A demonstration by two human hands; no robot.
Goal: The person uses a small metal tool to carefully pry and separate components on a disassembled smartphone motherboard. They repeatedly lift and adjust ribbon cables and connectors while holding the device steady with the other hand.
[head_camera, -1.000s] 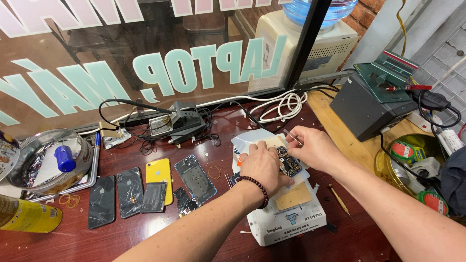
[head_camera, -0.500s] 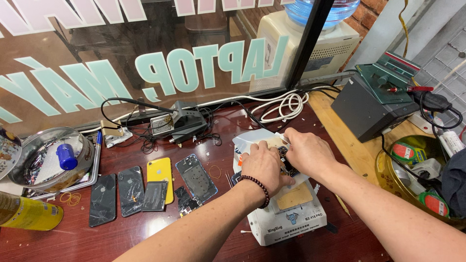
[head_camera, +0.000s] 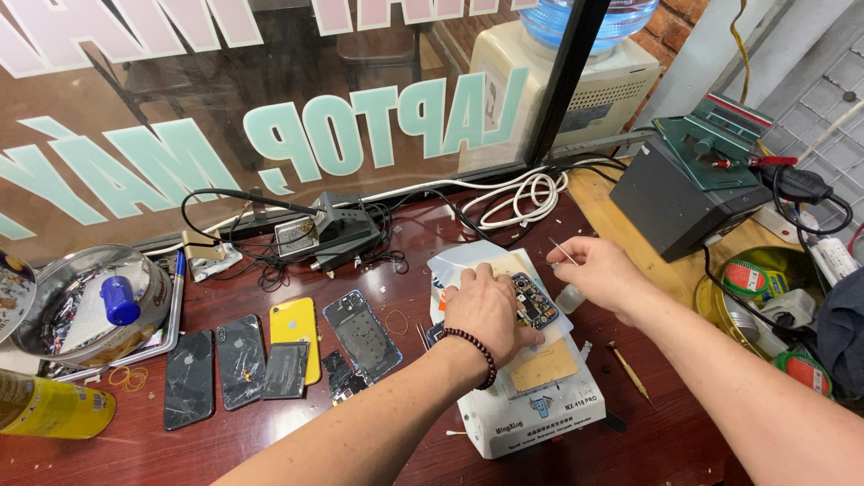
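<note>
This is a small phone repair shop, with the workbench set right against the shopfront window (head_camera: 270, 117), whose large stuck-on lettering reads mirrored from inside. The dark red bench (head_camera: 396, 270) is strewn with stripped phone backs and cracked panels (head_camera: 243, 360), a yellow phone shell (head_camera: 293, 326), a soldering station tangled in black cables (head_camera: 328, 236), and a white heating pad unit (head_camera: 531, 405) carrying a bare circuit board (head_camera: 536, 301). A dark power supply box (head_camera: 688, 193) sits at the right, a water dispenser (head_camera: 576, 63) beyond the glass.
</note>
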